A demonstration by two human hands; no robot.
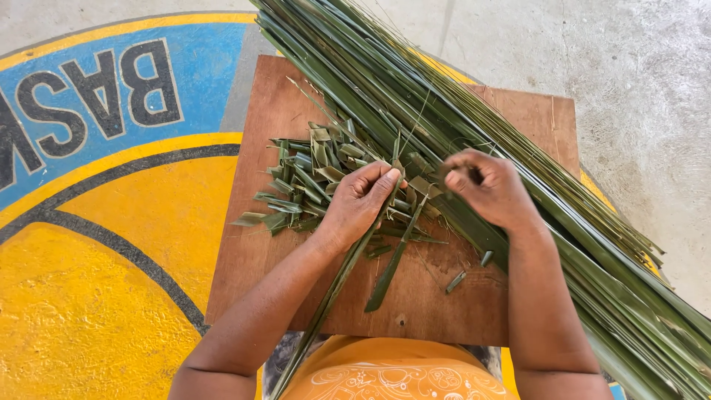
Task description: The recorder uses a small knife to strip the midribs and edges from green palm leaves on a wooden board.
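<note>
Cut pieces (307,181): heaped at 10 o'clock on the wooden board (259,244).
Left hand (357,204): closed around a long leaf strip (326,300).
Right hand (489,187): fingers pinched shut; contents unclear.
Leaf bundle (474,148): 2 o'clock, mostly uncut.

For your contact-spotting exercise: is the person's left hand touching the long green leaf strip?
Touching. The head view shows the left hand with its fingers closed round the long green leaf strip, which runs out from under the palm over the wooden board.

Hands: two were in view, a left hand (361,201) and a right hand (489,187);
Wooden board (259,244): one;
Leaf bundle (474,141): one, strips too many to count;
Cut leaf pieces (304,185): one heap at frame centre, uncountable
</note>
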